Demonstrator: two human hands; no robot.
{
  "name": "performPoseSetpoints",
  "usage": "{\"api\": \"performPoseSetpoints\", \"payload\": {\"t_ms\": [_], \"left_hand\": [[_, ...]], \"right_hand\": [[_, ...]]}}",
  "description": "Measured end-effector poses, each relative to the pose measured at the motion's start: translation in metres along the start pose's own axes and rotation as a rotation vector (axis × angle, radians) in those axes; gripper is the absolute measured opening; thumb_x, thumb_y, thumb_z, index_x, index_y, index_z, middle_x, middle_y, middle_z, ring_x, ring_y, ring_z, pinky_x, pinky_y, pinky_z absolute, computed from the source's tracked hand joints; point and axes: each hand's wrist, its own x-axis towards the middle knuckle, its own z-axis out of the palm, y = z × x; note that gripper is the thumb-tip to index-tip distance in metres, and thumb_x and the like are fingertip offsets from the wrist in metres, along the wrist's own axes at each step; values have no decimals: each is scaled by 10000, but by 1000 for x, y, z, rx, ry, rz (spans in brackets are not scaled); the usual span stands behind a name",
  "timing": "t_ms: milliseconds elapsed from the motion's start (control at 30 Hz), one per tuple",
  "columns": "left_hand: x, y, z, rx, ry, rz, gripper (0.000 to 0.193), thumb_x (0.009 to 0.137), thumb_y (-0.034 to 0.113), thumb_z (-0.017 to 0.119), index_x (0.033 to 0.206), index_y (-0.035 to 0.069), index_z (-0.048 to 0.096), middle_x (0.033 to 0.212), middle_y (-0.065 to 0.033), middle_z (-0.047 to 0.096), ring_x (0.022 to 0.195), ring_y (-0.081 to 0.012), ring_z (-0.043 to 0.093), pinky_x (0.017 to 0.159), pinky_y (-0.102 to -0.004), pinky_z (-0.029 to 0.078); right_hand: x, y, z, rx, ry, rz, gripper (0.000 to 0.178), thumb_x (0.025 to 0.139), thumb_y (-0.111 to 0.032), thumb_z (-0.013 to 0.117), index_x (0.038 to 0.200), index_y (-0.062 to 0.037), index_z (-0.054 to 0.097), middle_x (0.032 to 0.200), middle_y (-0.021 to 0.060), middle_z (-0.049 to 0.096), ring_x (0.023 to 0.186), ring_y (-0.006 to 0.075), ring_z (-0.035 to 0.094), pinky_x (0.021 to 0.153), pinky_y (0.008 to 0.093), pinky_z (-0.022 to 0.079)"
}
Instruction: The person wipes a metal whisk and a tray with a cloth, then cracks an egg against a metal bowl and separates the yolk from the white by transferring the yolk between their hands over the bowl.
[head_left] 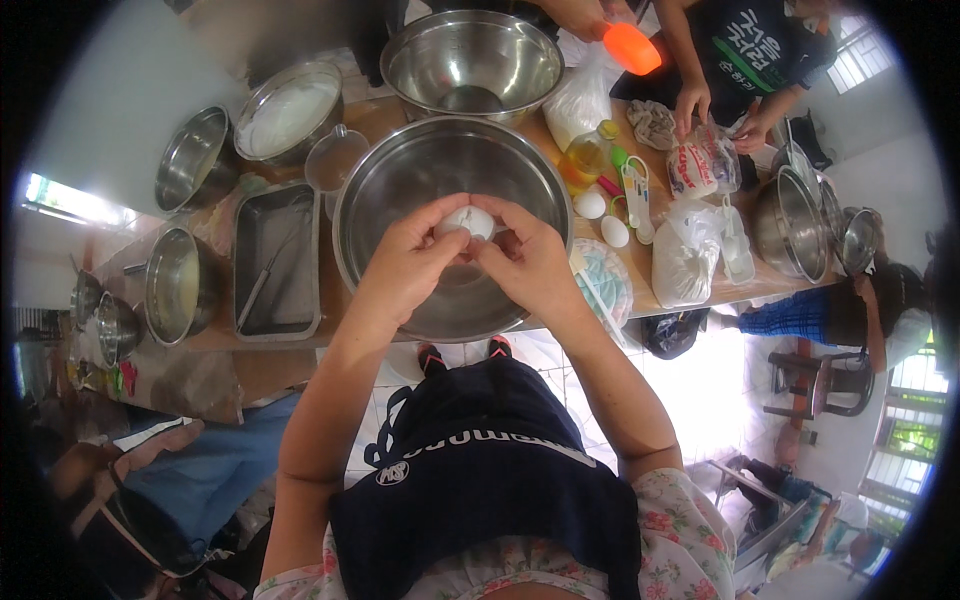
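Observation:
A white egg (469, 222) with a dark crack across its shell is held over a large steel mixing bowl (380, 200). My left hand (418, 250) grips it from one side and my right hand (522, 252) from the other, both thumbs pressed close to the crack. As far as its visible part shows, the bowl has only bare metal inside. Two whole white eggs, one (590, 205) a little farther off and one (615, 232) nearer, lie on the table right of the bowl.
Left stand a rectangular baking pan (243, 260) with a whisk-like tool and several steel bowls. Behind is another steel bowl (400, 60). An oil bottle (585, 160), measuring spoons (637, 190) and a white bag (685, 260) sit right. Co-workers' hands (692, 105) are across the table (370, 110).

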Motion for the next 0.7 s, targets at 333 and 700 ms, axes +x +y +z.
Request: {"api": "performPoseSetpoints", "payload": {"t_ms": [333, 700], "left_hand": [[4, -5, 0, 97, 12, 44, 348, 835, 14, 495, 1183, -9, 494, 1021, -89, 564, 868, -121, 551, 750, -247, 489], [2, -4, 3, 65, 44, 61, 346, 832, 10, 493, 1177, -8, 500, 993, -77, 581, 847, -108, 551, 726, -229, 474]], "right_hand": [[0, 7, 3, 111, 49, 59, 386, 719, -71, 618, 1088, 22, 552, 884, 147, 605, 633, 115, 577, 580, 242, 474], [-2, 0, 5, 39, 72, 53, 398, 718, -71, 614, 1097, 30, 549, 884, 157, 598, 624, 116, 572, 569, 244, 469]]}}
